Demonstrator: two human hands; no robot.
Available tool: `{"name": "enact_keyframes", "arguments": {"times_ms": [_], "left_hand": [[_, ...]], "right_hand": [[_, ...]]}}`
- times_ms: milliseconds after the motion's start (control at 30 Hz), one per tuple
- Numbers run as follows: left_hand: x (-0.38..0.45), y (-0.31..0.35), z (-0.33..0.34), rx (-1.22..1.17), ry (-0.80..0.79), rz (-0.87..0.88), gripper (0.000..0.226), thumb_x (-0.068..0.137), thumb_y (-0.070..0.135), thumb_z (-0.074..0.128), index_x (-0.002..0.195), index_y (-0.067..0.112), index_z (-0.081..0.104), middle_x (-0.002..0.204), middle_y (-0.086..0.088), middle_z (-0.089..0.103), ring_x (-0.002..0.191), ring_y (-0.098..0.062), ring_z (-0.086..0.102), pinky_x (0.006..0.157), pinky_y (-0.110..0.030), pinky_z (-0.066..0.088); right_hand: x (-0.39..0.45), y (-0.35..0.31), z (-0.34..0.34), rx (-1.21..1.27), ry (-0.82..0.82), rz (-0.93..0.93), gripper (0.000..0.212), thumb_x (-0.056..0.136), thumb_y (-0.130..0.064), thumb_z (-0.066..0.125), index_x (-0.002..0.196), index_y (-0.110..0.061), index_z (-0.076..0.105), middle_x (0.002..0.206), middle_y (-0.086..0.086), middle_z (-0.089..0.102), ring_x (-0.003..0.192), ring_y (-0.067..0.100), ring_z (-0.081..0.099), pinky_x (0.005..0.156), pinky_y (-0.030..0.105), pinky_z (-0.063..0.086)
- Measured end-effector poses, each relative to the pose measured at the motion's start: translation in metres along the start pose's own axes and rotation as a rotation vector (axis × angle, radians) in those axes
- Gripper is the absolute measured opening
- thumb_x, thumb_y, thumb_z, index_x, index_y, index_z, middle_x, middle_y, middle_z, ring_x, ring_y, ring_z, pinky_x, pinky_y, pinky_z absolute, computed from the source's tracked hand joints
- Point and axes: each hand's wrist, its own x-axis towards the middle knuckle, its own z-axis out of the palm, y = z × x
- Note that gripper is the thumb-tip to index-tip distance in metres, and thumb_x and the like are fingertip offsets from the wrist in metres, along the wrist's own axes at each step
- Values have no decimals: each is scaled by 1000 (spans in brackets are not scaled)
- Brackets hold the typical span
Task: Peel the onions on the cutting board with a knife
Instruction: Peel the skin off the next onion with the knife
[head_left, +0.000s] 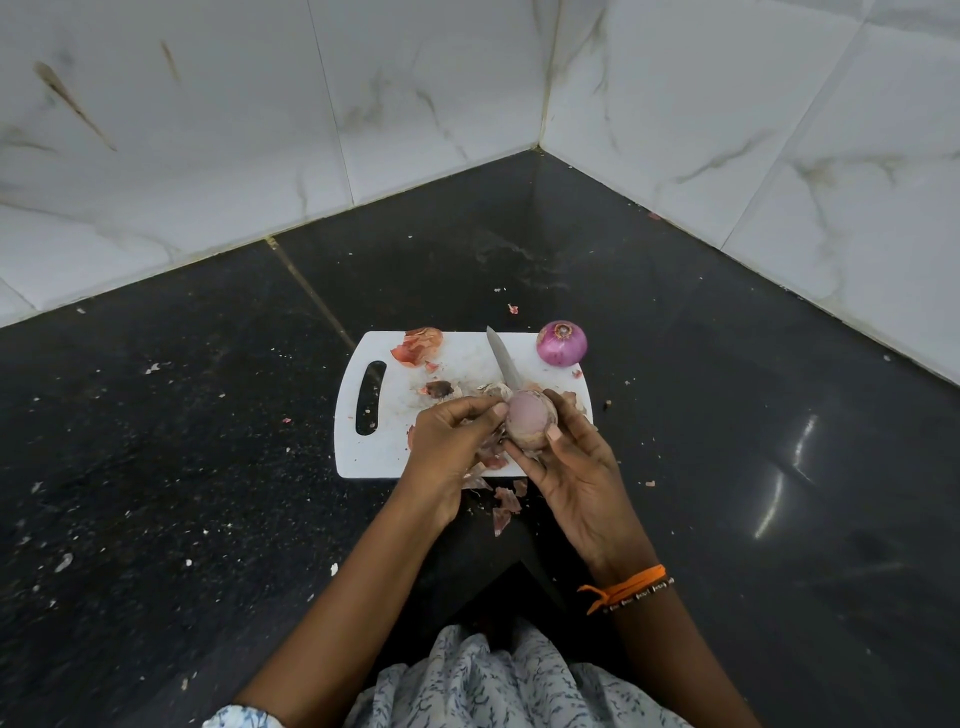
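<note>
Pale floral cloth (498, 680) bunches at the bottom edge, closest to the viewer, and two bare forearms reach out from it toward a white plastic cutting board (400, 447) lying on a speckled black stone counter (182, 467). Above the near edge of that board, the right hand (576, 467), with an orange thread band (626, 584) at its wrist, curls thumb and fingers round a pale, partly peeled onion (530, 418) and holds it clear of the surface. A steel knife blade (501, 361) sticks up from behind that onion, tip toward the board's far edge; which hand grips its handle I cannot tell. The left hand (452, 441) has its fingers bent in, thumb tip against the onion's left side, apparently pinching a flap of papery skin. A second, glossy purple onion (562, 343) sits on the board's far right corner, well apart from the hands. Dry reddish onion skins (415, 347) lie at the far edge, near the slotted handle end, and more scraps (506, 506) spill off the near edge onto the counter. White marble-patterned wall tiles (260, 130) meet in a corner beyond the board.
</note>
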Motion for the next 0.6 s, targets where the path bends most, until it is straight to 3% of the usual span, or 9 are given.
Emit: {"name": "enact_keyframes", "arguments": {"times_ms": [133, 267, 333, 467, 600], "left_hand": [[-2, 1, 1, -3, -34, -3, 11, 85, 16, 67, 86, 6, 70, 52, 2, 61, 50, -13, 58, 70, -39, 54], [-5, 2, 5, 29, -33, 36, 29, 67, 26, 78, 85, 5, 68, 70, -9, 68, 66, -26, 62, 70, -43, 53], [-4, 2, 4, 13, -23, 32, 17, 74, 19, 76, 80, 7, 66, 67, -10, 66, 63, -27, 61, 65, -40, 53], [0, 0, 1, -29, -23, 6, 12, 84, 14, 66, 74, 7, 65, 43, 0, 50, 38, -10, 48, 52, -28, 52], [-1, -2, 0, -15, -13, 0, 9, 90, 7, 60, 88, 7, 68, 57, -3, 61, 50, -12, 58, 60, -33, 57]], "right_hand": [[1, -1, 1, 3, 6, 5, 33, 85, -2, 51, 115, -9, 61, 119, 13, 66, 108, 27, 65, 78, 36, 57], [0, 2, 3, -29, 3, 11, 40, 85, -3, 52, 125, -5, 53, 123, 15, 63, 111, 28, 63, 79, 36, 57], [0, 2, 3, -37, 2, 14, 43, 86, -3, 51, 129, -3, 50, 124, 14, 63, 113, 27, 62, 80, 36, 56], [0, 3, 3, -11, 4, 15, 36, 86, -4, 51, 121, -8, 56, 119, 10, 67, 109, 25, 65, 78, 35, 57], [1, 3, 3, -7, 19, 16, 34, 85, -4, 52, 118, -7, 58, 119, 12, 66, 108, 26, 65, 77, 36, 58]]}}
